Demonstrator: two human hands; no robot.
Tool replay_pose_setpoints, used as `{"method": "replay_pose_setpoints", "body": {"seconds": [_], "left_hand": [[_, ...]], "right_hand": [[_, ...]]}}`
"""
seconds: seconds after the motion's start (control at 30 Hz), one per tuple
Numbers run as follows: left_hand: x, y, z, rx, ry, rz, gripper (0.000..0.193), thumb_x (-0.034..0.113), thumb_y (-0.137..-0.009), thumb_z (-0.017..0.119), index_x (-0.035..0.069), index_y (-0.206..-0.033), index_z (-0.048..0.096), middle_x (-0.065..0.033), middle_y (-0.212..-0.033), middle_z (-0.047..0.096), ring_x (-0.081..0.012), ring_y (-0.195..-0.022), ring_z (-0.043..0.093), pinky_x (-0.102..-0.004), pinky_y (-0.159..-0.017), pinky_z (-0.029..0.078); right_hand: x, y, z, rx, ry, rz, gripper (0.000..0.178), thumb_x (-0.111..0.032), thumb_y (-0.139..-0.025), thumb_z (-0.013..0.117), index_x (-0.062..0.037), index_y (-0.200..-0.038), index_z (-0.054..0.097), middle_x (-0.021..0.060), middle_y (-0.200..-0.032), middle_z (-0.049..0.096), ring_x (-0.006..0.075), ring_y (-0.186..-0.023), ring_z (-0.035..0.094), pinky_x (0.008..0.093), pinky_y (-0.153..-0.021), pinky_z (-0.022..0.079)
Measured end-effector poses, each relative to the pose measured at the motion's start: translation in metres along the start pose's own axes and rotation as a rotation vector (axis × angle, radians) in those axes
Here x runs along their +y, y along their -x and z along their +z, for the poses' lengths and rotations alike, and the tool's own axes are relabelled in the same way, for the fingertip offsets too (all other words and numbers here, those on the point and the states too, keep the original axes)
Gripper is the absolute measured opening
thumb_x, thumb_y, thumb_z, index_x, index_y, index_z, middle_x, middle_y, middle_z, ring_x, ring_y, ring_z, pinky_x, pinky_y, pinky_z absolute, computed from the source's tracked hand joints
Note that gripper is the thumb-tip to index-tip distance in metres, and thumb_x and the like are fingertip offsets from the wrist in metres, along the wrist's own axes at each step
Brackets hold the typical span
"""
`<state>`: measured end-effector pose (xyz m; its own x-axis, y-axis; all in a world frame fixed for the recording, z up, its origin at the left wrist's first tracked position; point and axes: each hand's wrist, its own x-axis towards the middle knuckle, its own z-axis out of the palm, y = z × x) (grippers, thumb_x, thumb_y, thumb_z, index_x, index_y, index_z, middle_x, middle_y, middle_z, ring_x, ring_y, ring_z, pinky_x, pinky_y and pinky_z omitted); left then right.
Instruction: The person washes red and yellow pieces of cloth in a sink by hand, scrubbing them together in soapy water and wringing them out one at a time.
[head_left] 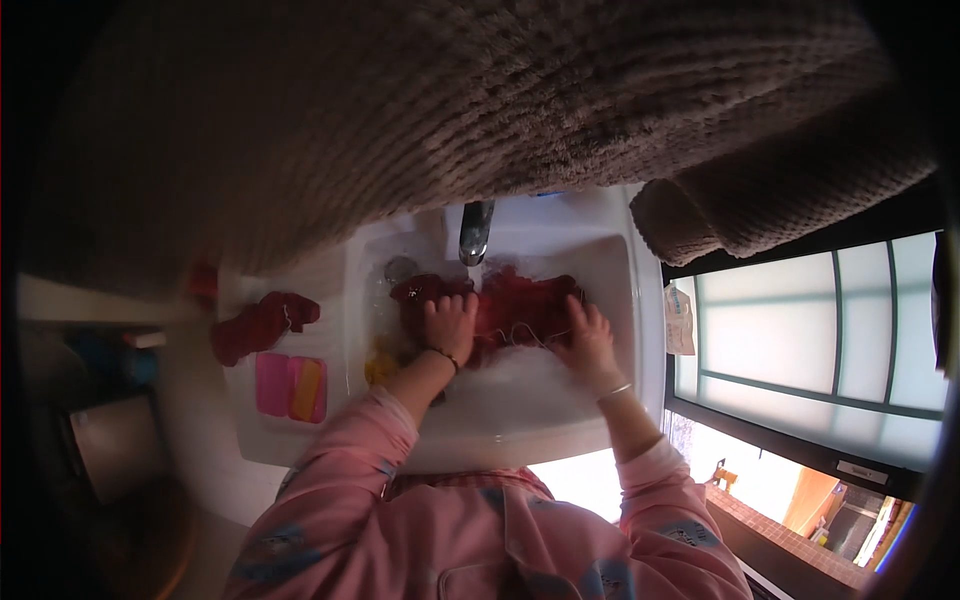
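Observation:
A wet, dark red piece of cloth point(520, 305) lies spread in the white sink point(500, 425), with a thin pale cord point(515, 330) looping across it. Water runs from the metal tap point(477, 235) onto the cloth. My left hand point(452, 325) rests on the left part of the cloth, its fingers stretched forward. At the cloth's right edge, my right hand point(588, 345) has its fingers apart and touches the fabric near the cord. Something yellow point(380, 362) sits in the sink beside my left forearm, partly hidden.
On the left ledge lie another dark red cloth piece point(265, 325) and a pink soap box point(275, 385) holding an orange-yellow bar point(307, 390). A brown ribbed towel point(560, 110) hangs across the top of the view. To the right is a frosted window point(770, 340).

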<state>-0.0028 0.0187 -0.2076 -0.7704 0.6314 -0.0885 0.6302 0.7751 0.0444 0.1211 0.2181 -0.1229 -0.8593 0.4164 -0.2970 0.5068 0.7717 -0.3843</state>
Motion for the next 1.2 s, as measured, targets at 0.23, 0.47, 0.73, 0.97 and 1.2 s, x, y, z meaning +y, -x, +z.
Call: {"method": "replay_pose_setpoints", "body": {"seconds": [0.23, 0.47, 0.73, 0.97, 1.2], "left_hand": [[0.033, -0.033, 0.014, -0.217, 0.052, 0.050, 0.038, 0.032, -0.076, 0.056, 0.015, -0.110, 0.053, -0.0118, -0.110, 0.057, -0.0266, -0.106, 0.050, -0.0436, -0.093, 0.033], [0.010, -0.066, 0.013, -0.530, 0.157, 0.045, 0.044, 0.037, -0.071, 0.060, 0.014, -0.108, 0.057, -0.0138, -0.106, 0.060, -0.0329, -0.101, 0.055, -0.0460, -0.090, 0.039], [0.025, 0.005, -0.099, -0.046, 0.609, 0.240, 0.062, 0.007, -0.063, 0.068, 0.005, -0.118, 0.038, -0.0141, -0.094, 0.061, -0.0345, -0.090, 0.057, -0.0427, -0.076, 0.043], [-0.004, 0.030, -0.168, 0.045, 1.686, 0.342, 0.073, 0.000, -0.068, 0.067, 0.002, -0.129, 0.027, -0.0136, -0.118, 0.047, -0.0203, -0.108, 0.049, -0.0334, -0.091, 0.042], [-0.023, 0.054, -0.127, 0.096, 1.747, 0.145, 0.061, 0.011, -0.076, 0.065, 0.004, -0.128, 0.034, -0.0106, -0.120, 0.046, -0.0207, -0.110, 0.048, -0.0349, -0.092, 0.042]], "right_hand": [[0.013, -0.046, 0.111, 0.078, 0.477, -0.199, 0.066, -0.045, -0.079, 0.055, -0.0255, -0.137, 0.032, 0.0193, -0.139, 0.029, 0.0374, -0.127, 0.028, 0.0659, -0.091, 0.028], [-0.016, -0.084, 0.061, -0.215, 0.550, -0.099, 0.057, -0.040, -0.079, 0.055, -0.0222, -0.131, 0.040, 0.0141, -0.131, 0.040, 0.0329, -0.125, 0.032, 0.0573, -0.093, 0.033], [-0.065, 0.007, 0.016, 0.372, -0.011, -0.560, 0.090, -0.022, -0.063, 0.071, -0.0078, -0.139, 0.024, 0.0151, -0.121, 0.046, 0.0304, -0.115, 0.043, 0.0476, -0.092, 0.036], [-0.134, 0.019, -0.096, 0.131, -0.069, -0.767, 0.087, -0.020, -0.063, 0.074, -0.0029, -0.136, 0.029, 0.0141, -0.104, 0.053, 0.0312, -0.092, 0.053, 0.0421, -0.080, 0.042], [-0.148, 0.030, -0.132, 0.031, -0.136, -0.862, 0.081, -0.012, -0.061, 0.075, -0.0041, -0.132, 0.037, 0.0159, -0.107, 0.052, 0.0325, -0.095, 0.053, 0.0420, -0.086, 0.042]]}}
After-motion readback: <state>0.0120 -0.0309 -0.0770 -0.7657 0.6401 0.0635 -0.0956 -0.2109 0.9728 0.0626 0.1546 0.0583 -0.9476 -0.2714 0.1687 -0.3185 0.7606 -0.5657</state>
